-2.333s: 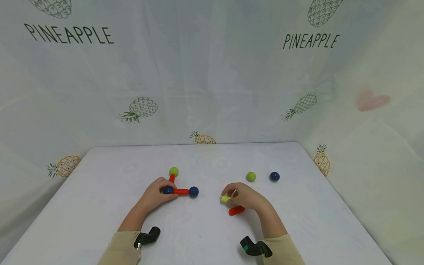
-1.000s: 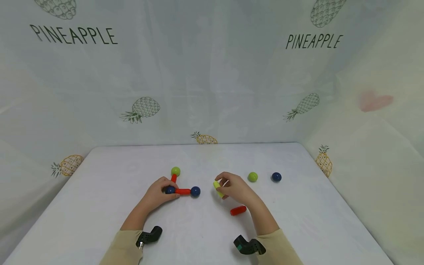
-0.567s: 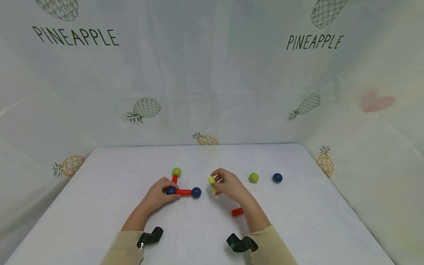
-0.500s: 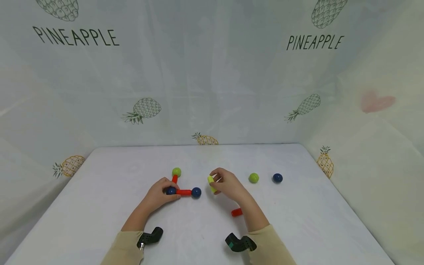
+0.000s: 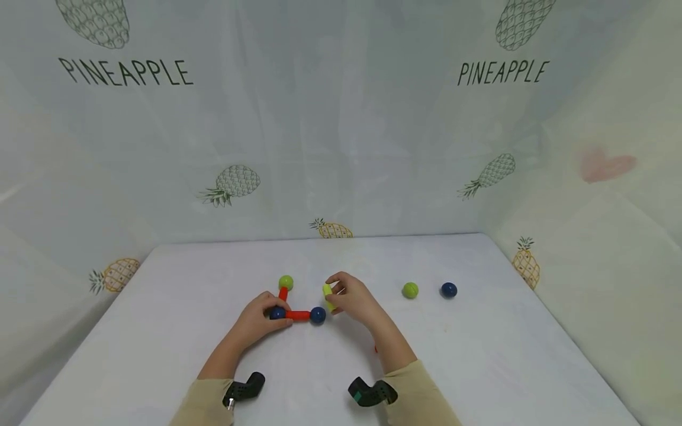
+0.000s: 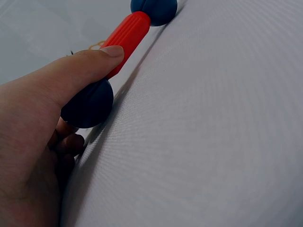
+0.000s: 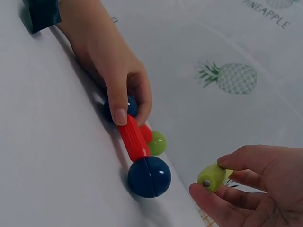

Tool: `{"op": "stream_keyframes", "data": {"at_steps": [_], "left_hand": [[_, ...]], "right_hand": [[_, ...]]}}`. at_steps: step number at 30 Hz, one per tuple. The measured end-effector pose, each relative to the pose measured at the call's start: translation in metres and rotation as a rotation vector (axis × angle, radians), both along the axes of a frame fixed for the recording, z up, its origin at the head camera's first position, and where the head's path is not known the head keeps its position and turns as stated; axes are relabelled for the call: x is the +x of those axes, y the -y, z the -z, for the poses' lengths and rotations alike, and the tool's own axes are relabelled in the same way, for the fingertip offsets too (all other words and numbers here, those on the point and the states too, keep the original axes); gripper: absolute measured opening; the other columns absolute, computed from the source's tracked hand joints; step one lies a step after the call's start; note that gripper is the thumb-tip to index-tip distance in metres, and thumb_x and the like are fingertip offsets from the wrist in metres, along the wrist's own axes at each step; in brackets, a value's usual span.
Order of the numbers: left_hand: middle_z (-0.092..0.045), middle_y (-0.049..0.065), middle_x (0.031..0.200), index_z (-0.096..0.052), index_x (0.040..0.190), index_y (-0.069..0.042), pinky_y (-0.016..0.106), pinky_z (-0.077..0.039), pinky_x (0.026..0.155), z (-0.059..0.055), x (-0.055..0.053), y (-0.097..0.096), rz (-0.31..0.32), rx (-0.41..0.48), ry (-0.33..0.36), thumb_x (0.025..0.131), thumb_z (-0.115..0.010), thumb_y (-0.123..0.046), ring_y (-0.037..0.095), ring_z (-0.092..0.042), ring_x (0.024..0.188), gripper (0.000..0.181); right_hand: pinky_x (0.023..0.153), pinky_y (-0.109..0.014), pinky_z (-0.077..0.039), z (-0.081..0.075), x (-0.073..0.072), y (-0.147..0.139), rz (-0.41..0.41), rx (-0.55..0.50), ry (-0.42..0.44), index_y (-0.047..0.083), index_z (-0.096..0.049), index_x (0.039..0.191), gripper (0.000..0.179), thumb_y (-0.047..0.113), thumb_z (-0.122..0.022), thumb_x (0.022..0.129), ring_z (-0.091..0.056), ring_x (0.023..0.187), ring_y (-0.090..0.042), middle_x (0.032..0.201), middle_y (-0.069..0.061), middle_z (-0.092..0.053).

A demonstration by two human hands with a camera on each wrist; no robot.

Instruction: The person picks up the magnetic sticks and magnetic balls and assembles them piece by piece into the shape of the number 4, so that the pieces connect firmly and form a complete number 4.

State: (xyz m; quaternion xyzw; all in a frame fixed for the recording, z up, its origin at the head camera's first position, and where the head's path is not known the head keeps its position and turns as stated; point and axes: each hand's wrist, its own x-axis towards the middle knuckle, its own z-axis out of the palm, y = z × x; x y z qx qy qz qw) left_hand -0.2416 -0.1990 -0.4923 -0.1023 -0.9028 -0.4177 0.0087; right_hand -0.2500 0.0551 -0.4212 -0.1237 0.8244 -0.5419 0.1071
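My left hand (image 5: pixel 254 319) grips the corner of an L-shaped build of magnetic balls and rods on the table. At the corner is a dark blue ball (image 5: pixel 277 313), partly covered by fingers. A red rod (image 5: pixel 298 316) runs right to another blue ball (image 5: pixel 318 315); a second red rod (image 5: pixel 283 294) runs back to a green ball (image 5: pixel 286 283). In the left wrist view, the thumb (image 6: pixel 111 51) presses along the first rod. My right hand (image 5: pixel 354 300) pinches a yellow-green magnetic rod (image 7: pixel 211 177), its metal end showing, apart from the right blue ball.
A loose green ball (image 5: pixel 410 290) and a loose blue ball (image 5: pixel 449 290) lie on the white table (image 5: pixel 506 355) to the right. Behind my right forearm, another red rod (image 5: pixel 376 349) is mostly hidden. A pineapple-print curtain (image 5: pixel 341 118) hangs beyond the table's back edge.
My right hand has lifted the yellow-green rod from beside the loose red rod, tilted it steeper and carried it left to near the build. The left hand keeps its grip on the corner.
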Motion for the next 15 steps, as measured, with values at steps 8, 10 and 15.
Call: {"op": "stream_keyframes", "data": {"at_steps": [8, 10, 15], "left_hand": [[-0.052, -0.004, 0.09, -0.071, 0.09, -0.025, 0.035, -0.044, 0.079, 0.003, -0.001, 0.0, -0.01, -0.014, -0.001, 0.075, -0.084, -0.027, 0.018, -0.049, 0.09, 0.02], [-0.052, -0.004, 0.09, -0.071, 0.09, -0.025, 0.036, -0.044, 0.079, 0.002, -0.001, 0.0, -0.014, -0.015, -0.004, 0.075, -0.084, -0.027, 0.018, -0.049, 0.089, 0.02], [-0.052, -0.004, 0.09, -0.071, 0.09, -0.025, 0.035, -0.043, 0.078, 0.002, -0.001, 0.0, -0.001, -0.009, -0.005, 0.075, -0.084, -0.028, 0.018, -0.049, 0.089, 0.02]], "right_hand": [[0.068, -0.039, -0.057, 0.003, -0.003, 0.011, 0.042, -0.025, -0.01, 0.0, -0.058, 0.123, 0.038, 0.0, -0.066, 0.086, -0.06, 0.075, -0.021, 0.096, -0.011, -0.054], [0.068, -0.038, -0.057, 0.003, -0.005, 0.015, 0.055, -0.02, -0.009, 0.001, -0.059, 0.123, 0.038, 0.001, -0.067, 0.086, -0.06, 0.078, -0.021, 0.097, -0.011, -0.055], [0.069, -0.035, -0.056, 0.004, -0.008, 0.021, 0.072, -0.003, 0.0, 0.004, -0.059, 0.123, 0.039, 0.002, -0.068, 0.086, -0.061, 0.079, -0.021, 0.098, -0.009, -0.056]]}}
